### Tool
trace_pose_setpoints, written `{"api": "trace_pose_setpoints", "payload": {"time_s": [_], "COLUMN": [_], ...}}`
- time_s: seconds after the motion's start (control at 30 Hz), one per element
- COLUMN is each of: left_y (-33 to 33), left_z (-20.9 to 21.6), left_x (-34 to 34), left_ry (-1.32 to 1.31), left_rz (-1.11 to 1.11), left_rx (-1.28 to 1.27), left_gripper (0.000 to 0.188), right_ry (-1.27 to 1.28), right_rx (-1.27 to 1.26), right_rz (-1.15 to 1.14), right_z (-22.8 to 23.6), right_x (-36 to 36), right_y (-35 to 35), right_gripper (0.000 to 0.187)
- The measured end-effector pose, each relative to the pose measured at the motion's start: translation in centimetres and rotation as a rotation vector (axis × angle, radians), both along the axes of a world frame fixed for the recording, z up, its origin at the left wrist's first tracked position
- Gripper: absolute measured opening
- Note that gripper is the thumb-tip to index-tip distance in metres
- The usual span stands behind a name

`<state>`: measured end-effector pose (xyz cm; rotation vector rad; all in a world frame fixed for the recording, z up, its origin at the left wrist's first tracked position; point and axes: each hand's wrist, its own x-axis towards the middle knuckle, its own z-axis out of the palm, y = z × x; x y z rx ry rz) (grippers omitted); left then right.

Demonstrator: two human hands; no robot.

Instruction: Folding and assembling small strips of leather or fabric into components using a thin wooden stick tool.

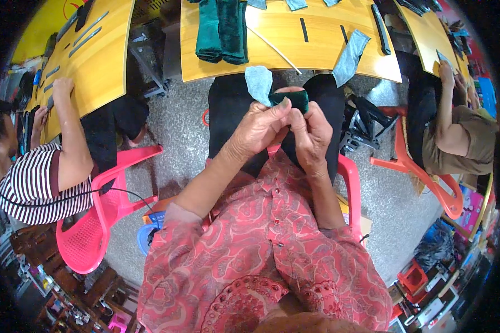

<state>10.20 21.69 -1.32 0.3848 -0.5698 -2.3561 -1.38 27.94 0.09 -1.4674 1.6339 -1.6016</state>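
Note:
My left hand [259,126] and my right hand [311,133] are close together above my lap, just in front of the table's near edge. Both pinch a small strip of green velvet cloth [298,100], fingers closed on it. A pale grey-blue end [258,83] sticks up past the left fingers and seems to belong to the same piece. On the table, a stack of folded green velvet pieces [222,33] lies to the left. Beside it rests a thin pale stick [273,50]. Another grey-blue cloth strip [351,57] hangs over the edge at right.
The yellow wooden table [272,62] also bears short dark strips [304,30] and a long dark strip [380,30]. People work at side tables, a striped shirt [39,183] at left, a brown shirt [464,139] at right. A pink chair [103,216] and an orange chair [411,161] flank me.

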Motion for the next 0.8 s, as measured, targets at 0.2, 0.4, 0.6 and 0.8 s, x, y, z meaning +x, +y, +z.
{"api": "trace_pose_setpoints", "payload": {"time_s": [0.2, 0.4, 0.6, 0.8], "left_y": [-0.3, 0.0, 0.1, 0.2], "left_z": [0.3, -0.4, 0.0, -1.7], "left_x": [0.0, 0.4, 0.2, -0.1], "left_ry": [-0.077, 0.124, 0.109, 0.039], "left_rz": [0.050, -0.179, -0.221, -0.205], "left_rx": [0.151, 0.223, 0.299, 0.254], "left_gripper": [0.019, 0.019, 0.020, 0.014], "right_ry": [-0.225, -0.347, -0.481, -0.592], "right_rx": [0.038, 0.115, 0.063, 0.054], "right_rz": [0.042, 0.250, 0.238, 0.268], "right_z": [2.1, -0.4, 0.0, -2.0], "right_x": [-2.2, -4.1, -3.2, -3.7], "right_y": [-0.6, -0.6, -1.1, -1.4], "right_gripper": [0.028, 0.017, 0.012, 0.011]}}
